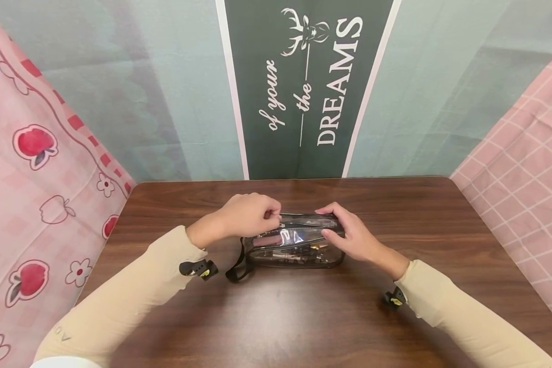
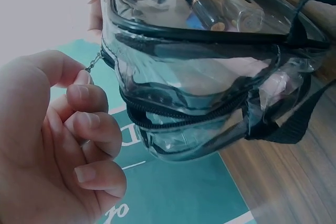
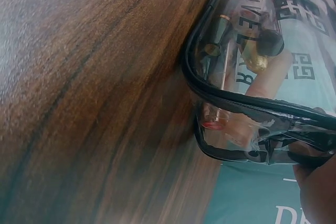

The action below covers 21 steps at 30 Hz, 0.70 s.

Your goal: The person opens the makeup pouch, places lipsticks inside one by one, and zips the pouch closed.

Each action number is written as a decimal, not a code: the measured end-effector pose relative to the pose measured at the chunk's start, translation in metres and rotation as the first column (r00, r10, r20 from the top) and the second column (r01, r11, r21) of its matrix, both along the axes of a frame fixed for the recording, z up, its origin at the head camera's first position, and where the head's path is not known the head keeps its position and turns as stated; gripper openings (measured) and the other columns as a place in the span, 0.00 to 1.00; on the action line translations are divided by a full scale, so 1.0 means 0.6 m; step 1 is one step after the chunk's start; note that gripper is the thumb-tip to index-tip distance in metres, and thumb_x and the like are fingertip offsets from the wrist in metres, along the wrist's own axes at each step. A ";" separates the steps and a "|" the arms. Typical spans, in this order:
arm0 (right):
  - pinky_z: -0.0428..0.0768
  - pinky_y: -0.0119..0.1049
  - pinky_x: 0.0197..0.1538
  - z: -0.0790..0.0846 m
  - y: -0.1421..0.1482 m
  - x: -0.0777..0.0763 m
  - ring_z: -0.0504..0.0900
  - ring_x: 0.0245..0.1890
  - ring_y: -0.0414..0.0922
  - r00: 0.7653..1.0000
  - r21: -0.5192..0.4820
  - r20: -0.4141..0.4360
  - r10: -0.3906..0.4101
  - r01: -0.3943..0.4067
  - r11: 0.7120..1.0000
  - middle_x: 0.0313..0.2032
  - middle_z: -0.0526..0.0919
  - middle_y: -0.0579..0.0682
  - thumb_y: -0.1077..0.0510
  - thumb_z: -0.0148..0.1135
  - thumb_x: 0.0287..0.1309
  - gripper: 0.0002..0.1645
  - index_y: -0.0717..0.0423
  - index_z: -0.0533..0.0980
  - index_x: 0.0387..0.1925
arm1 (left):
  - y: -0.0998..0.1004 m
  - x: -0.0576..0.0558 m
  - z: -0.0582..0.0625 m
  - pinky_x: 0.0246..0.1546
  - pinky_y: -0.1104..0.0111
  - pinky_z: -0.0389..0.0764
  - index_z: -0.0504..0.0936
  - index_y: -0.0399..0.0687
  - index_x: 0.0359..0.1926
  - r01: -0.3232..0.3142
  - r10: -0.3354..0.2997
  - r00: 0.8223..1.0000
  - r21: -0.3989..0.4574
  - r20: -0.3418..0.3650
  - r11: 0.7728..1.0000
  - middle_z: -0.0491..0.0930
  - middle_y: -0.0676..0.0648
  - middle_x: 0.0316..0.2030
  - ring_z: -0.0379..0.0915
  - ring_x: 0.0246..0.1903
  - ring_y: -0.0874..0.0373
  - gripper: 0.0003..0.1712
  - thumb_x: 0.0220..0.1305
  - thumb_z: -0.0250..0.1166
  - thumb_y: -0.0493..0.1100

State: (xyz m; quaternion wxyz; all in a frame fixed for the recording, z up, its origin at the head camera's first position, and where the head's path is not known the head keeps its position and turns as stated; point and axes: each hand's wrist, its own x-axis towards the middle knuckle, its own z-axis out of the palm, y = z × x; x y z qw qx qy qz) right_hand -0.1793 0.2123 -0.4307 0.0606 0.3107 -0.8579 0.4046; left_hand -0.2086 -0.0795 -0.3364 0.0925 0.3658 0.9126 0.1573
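Observation:
A clear plastic toiletry bag with black trim lies on the table, lettering on its clear side. Between thumb and forefinger, my left hand pinches a small metal zipper pull at the bag's top. In the left wrist view, the black zipper stands parted along the nearer end. My right hand grips the bag's right end, thumb on the near side of the top and fingers beyond. Inside are cosmetics, among them a dark tube and a gold-coloured item with a dark cap.
A black strap loop hangs off the bag's left end onto the brown wooden table. Behind the table hangs a green and grey-blue cloth. Pink patterned cloths flank both sides.

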 end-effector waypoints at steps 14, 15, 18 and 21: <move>0.78 0.37 0.45 0.002 -0.002 0.003 0.80 0.40 0.40 1.000 -0.011 0.008 0.006 -0.006 1.000 0.52 0.83 0.50 0.62 0.66 0.62 0.23 0.54 0.72 0.58 | -0.028 0.002 -0.009 0.23 0.64 0.57 0.63 0.58 0.19 -0.025 0.025 1.000 0.035 0.018 0.999 0.61 0.60 0.16 0.62 0.19 0.64 0.21 0.68 0.59 0.46; 0.78 0.37 0.45 0.003 -0.001 0.003 0.80 0.40 0.40 1.000 -0.012 0.007 0.007 -0.006 1.000 0.52 0.83 0.50 0.62 0.66 0.62 0.23 0.54 0.72 0.58 | -0.030 0.001 -0.009 0.23 0.64 0.57 0.63 0.58 0.19 -0.027 0.026 0.999 0.037 0.019 0.999 0.61 0.60 0.16 0.62 0.19 0.64 0.21 0.68 0.59 0.46; 0.78 0.36 0.45 0.004 0.000 0.003 0.80 0.40 0.40 1.000 -0.011 0.008 0.009 -0.009 1.000 0.52 0.83 0.51 0.62 0.65 0.62 0.23 0.54 0.72 0.58 | -0.037 0.002 -0.009 0.23 0.64 0.58 0.63 0.58 0.19 -0.031 0.030 0.999 0.041 0.024 0.999 0.61 0.59 0.17 0.62 0.19 0.64 0.20 0.67 0.59 0.45; 0.77 0.36 0.45 0.004 0.001 0.003 0.80 0.40 0.40 1.000 -0.010 0.004 0.010 -0.010 1.000 0.52 0.83 0.51 0.62 0.65 0.63 0.23 0.54 0.72 0.58 | -0.047 0.002 -0.011 0.23 0.65 0.59 0.64 0.57 0.19 -0.039 0.037 0.999 0.056 0.037 0.998 0.62 0.59 0.17 0.62 0.19 0.64 0.19 0.67 0.59 0.44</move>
